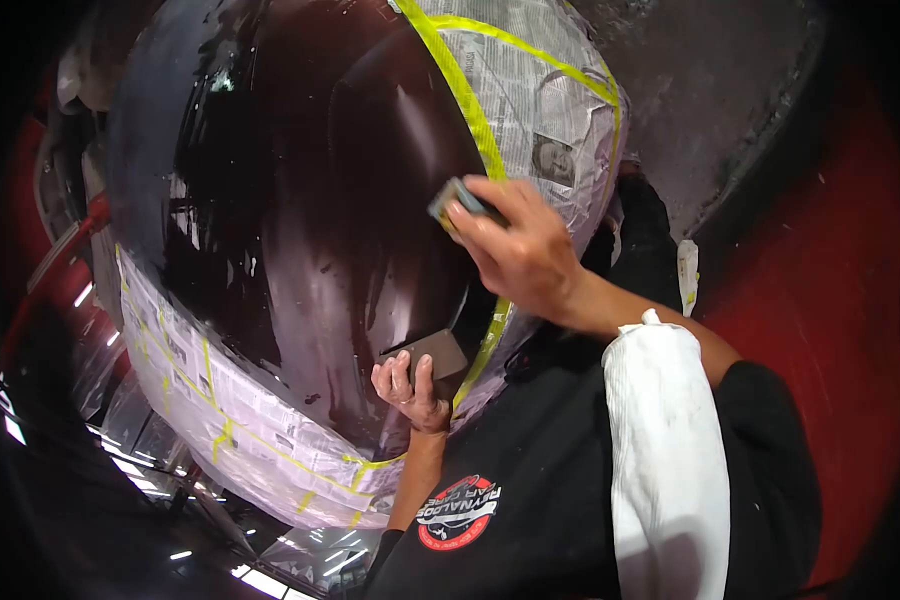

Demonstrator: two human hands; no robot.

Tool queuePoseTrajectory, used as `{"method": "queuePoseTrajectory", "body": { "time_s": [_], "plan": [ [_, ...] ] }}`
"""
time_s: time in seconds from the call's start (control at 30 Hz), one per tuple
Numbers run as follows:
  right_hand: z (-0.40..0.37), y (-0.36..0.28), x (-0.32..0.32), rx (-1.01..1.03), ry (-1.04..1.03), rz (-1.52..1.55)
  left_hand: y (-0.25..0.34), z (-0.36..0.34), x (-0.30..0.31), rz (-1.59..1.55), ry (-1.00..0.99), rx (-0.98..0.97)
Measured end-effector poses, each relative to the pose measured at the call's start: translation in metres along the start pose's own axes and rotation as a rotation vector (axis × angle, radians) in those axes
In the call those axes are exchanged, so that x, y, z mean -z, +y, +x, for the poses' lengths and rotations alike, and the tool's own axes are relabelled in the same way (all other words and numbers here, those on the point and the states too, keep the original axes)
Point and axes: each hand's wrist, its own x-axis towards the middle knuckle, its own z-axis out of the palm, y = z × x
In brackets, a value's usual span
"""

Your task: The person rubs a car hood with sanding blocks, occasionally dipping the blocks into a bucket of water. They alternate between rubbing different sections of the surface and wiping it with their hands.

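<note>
Bare right hand (525, 245) raised with fingers curled in a grip, bare left hand (413, 393) lower in view
Bare right forearm (607, 303) slants up and leftward; bare left forearm (420, 472) rises steeply toward bent, slightly parted fingers

Dark Panel (350, 130) Flanked by Newspaper (505, 95)

A small block (454, 202) is gripped by the right hand (528, 248) at the panel's right edge. A grey pad (442, 356) is held by the left hand (414, 394) at the panel's near end. Yellow tape (460, 84) is run along the panel's right border.
</note>
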Motion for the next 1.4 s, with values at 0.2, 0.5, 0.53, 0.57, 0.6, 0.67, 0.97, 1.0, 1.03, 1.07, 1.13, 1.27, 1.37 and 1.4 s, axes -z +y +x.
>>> {"method": "queuePoseTrajectory", "body": {
  "time_s": [0.2,0.5,0.53,0.57,0.6,0.67,0.97,1.0,1.03,1.07,1.13,1.27,1.37,1.4],
  "plan": [
    [-0.011,0.000,0.000,-0.021,-0.035,0.086,-0.002,0.000,-0.007,-0.002,0.031,-0.001],
    [-0.005,-0.009,0.000,-0.068,-0.036,0.044,0.001,-0.003,-0.004,0.027,0.020,0.006],
    [-0.001,-0.006,-0.001,-0.076,-0.037,0.041,0.001,-0.002,-0.004,0.022,0.012,0.004],
    [0.007,-0.001,-0.004,-0.096,-0.020,0.034,0.000,-0.002,-0.001,0.020,-0.007,0.007],
    [0.022,0.003,-0.007,-0.106,-0.001,0.027,0.000,-0.001,-0.001,0.021,-0.016,0.009],
    [0.032,0.010,-0.011,-0.094,0.047,0.021,0.004,-0.001,-0.002,0.036,0.000,0.010],
    [0.032,0.012,-0.009,-0.076,0.019,0.012,0.003,0.003,-0.003,0.069,0.020,0.008],
    [0.020,0.008,-0.005,-0.073,-0.005,0.015,0.005,0.003,-0.002,0.061,0.016,0.018],
    [-0.003,-0.002,0.000,-0.052,-0.042,0.033,0.005,0.005,-0.004,0.050,0.013,0.027],
    [-0.015,-0.007,-0.002,-0.051,-0.053,0.053,0.004,0.007,-0.005,0.048,0.015,0.027],
    [0.016,0.000,-0.005,-0.019,-0.025,0.014,0.006,0.009,-0.005,0.058,0.029,0.019],
    [0.058,0.016,-0.021,-0.066,0.056,-0.055,0.002,0.000,-0.002,0.071,0.019,0.030],
    [-0.007,-0.013,-0.014,0.012,-0.037,0.092,0.003,0.003,-0.002,0.018,-0.017,0.036],
    [0.007,-0.007,-0.014,0.020,-0.043,0.090,0.004,0.005,-0.004,0.017,-0.011,0.044]
  ]
}}
